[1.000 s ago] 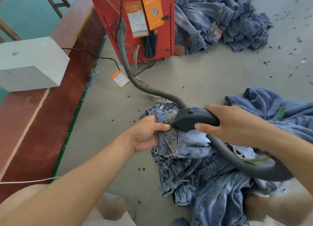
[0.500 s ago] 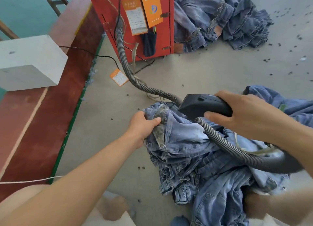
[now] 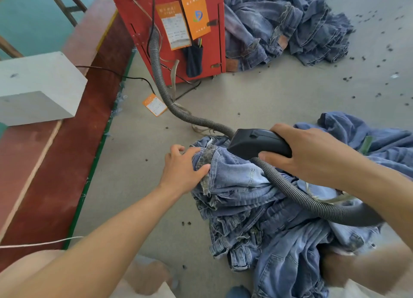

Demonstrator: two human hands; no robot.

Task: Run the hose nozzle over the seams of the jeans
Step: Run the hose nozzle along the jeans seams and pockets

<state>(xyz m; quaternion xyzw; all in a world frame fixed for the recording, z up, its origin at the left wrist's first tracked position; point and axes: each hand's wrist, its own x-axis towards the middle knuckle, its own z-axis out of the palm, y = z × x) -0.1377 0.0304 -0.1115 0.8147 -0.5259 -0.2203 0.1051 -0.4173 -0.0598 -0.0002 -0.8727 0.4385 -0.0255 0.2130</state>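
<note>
- Left hand [image 3: 181, 170] fingers pinch the soft, floppy jeans [image 3: 241, 199] at the frayed hem; hold there
- Right hand [image 3: 310, 154] fingers wrap the light, rigid nozzle [image 3: 254, 142]

The black hose nozzle [image 3: 257, 144] is gripped by the right hand [image 3: 312, 154] above the jeans [image 3: 241, 186], whose waistband is pinched by the left hand [image 3: 182, 167].

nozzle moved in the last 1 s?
Yes. The nozzle in the right hand has lifted off the jeans fold at the left hand, shifting right and slightly nearer the red cabinet.
</note>
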